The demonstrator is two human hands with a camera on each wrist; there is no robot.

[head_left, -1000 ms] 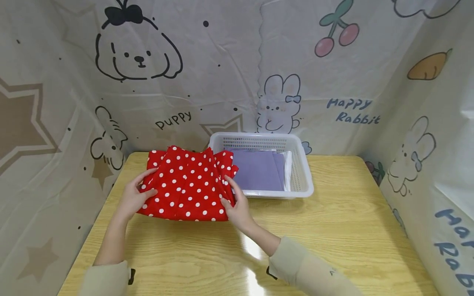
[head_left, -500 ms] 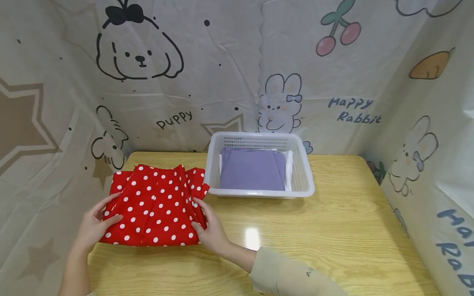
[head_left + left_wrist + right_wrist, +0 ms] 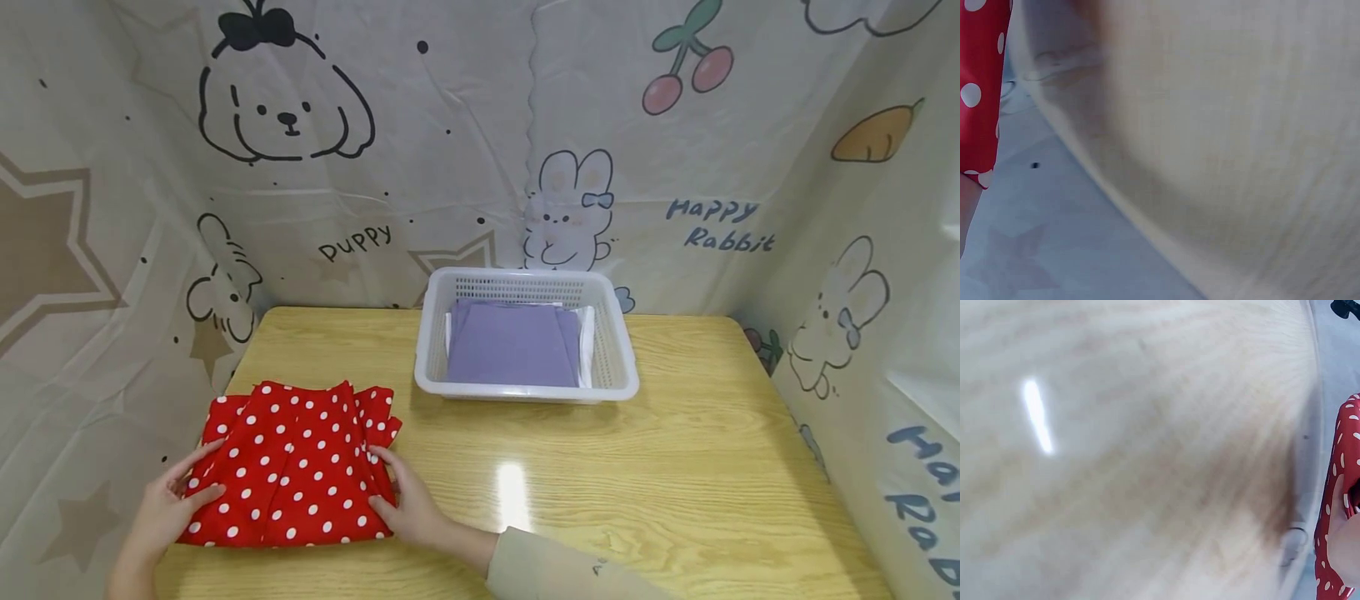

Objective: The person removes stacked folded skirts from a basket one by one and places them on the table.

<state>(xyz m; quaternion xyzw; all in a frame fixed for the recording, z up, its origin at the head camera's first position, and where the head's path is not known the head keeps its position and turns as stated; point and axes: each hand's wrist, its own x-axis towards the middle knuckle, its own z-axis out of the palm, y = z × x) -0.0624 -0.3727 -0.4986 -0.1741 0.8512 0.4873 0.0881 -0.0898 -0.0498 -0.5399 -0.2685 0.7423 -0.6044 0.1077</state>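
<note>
A folded red garment with white polka dots (image 3: 288, 467) is at the left front of the table in the head view. My left hand (image 3: 168, 507) grips its left side, thumb on top and the other fingers at the edge. On the opposite side my right hand (image 3: 412, 504) pinches the garment in the same way. Its front edge hangs over the wood, and pleats run down its right part. In the left wrist view only a strip of the dotted fabric (image 3: 979, 87) shows. The right wrist view has the fabric (image 3: 1350, 444) and part of the right hand (image 3: 1344, 550) at its edge.
A white plastic basket (image 3: 525, 392) stands at the back middle of the wooden table (image 3: 637, 483). Folded purple cloth (image 3: 513, 342) lies in it, with white fabric (image 3: 587, 346) at its side. Printed sheets (image 3: 465, 150) hang close behind and beside the table.
Both hands have carried the red garment from beside the basket's left end toward the front left, uncovering the basket's left part. Their hold looks the same throughout.
</note>
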